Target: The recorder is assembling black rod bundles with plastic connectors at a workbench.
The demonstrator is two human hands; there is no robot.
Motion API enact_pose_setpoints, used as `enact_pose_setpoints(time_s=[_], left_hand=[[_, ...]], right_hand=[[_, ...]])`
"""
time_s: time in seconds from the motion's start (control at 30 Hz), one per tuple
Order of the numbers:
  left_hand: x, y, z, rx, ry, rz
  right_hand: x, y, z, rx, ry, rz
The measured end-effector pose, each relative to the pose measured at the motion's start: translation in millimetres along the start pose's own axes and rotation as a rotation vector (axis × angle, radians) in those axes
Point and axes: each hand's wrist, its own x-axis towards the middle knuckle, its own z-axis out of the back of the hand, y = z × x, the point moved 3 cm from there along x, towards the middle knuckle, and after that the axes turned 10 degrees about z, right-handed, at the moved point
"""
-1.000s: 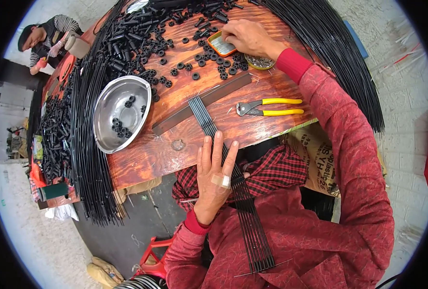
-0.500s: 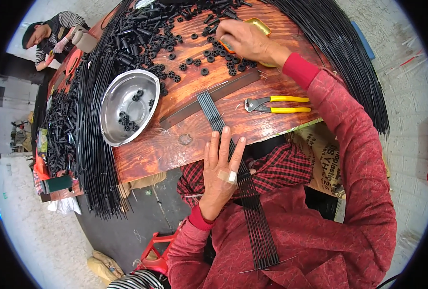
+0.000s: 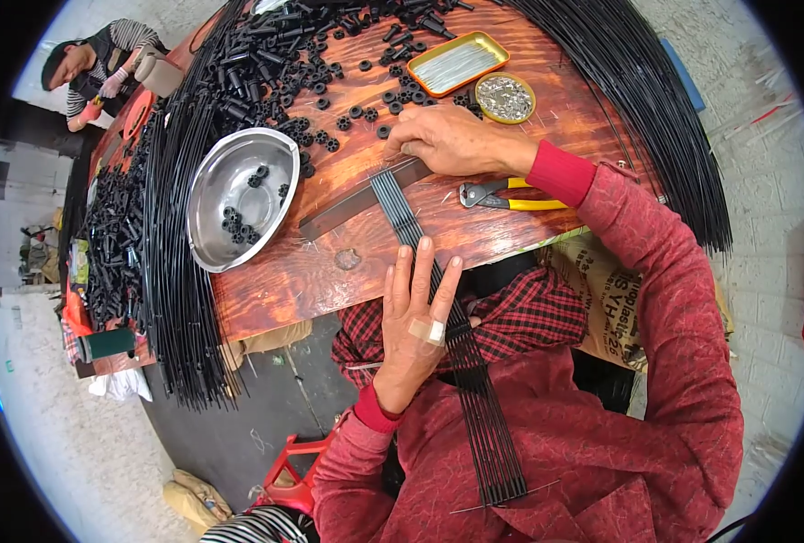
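Note:
A flat row of thin black rods (image 3: 481, 398) slants from the table edge down over my lap. Its upper end rests on a dark bar (image 3: 343, 210), and a thin wire crosses its lower end. My left hand (image 3: 416, 330) lies over the row with fingers extended; its thumb tip shows at the row's other edge, so the rods are held between. My right hand (image 3: 461, 143) is above the bar's right end, close to the rods' upper end. Its fingertips are pinched together; what they hold, if anything, is too small to make out.
An orange-yellow tray of thin pins (image 3: 461, 65) and a round tin of small metal bits (image 3: 505, 98) stand beyond my right hand. Yellow-handled pincers (image 3: 520, 201) lie nearby. At left are a steel bowl (image 3: 205, 204) and black rod bundles (image 3: 171, 271). Another person (image 3: 103, 68) works far left.
My right hand has come back from the pin tray toward the bar and the rods' upper end, uncovering the tray and the round tin. My left hand has hardly moved.

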Motion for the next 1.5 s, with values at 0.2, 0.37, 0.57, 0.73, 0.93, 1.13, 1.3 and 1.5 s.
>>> enact_pose_setpoints(time_s=[0.2, 0.37, 0.57, 0.73, 0.93, 1.13, 1.3, 1.5], left_hand=[[-0.3, -0.5, 0.9, 0.008, 0.003, 0.0], [0.1, -0.4, 0.5, 0.005, 0.007, 0.002], [-0.2, -0.6, 0.7, 0.002, 0.013, 0.005], [0.1, -0.8, 0.8, 0.002, 0.018, 0.007], [0.2, -0.6, 0.5, 0.001, 0.022, 0.003], [0.1, -0.8, 1.4, 0.0, 0.027, 0.01], [0.2, -1.7, 1.0, 0.007, 0.016, 0.006], [0.6, -1.4, 1.8, 0.004, 0.021, 0.002]], right_hand=[[-0.1, 6.6, -0.9, 0.023, 0.045, -0.087], [-0.9, 3.8, -2.9, 0.028, 0.02, -0.083], [-1.3, 1.9, -4.5, 0.06, 0.004, -0.103], [-2.4, 0.7, -6.6, -0.004, -0.065, 0.002], [-4.2, -0.3, -6.4, 0.01, -0.075, -0.017], [-3.3, 3.1, -7.4, -0.003, -0.078, -0.02], [-4.4, -0.3, -7.7, -0.012, -0.077, -0.007], [-3.1, 5.0, -5.0, 0.039, -0.052, -0.067]])
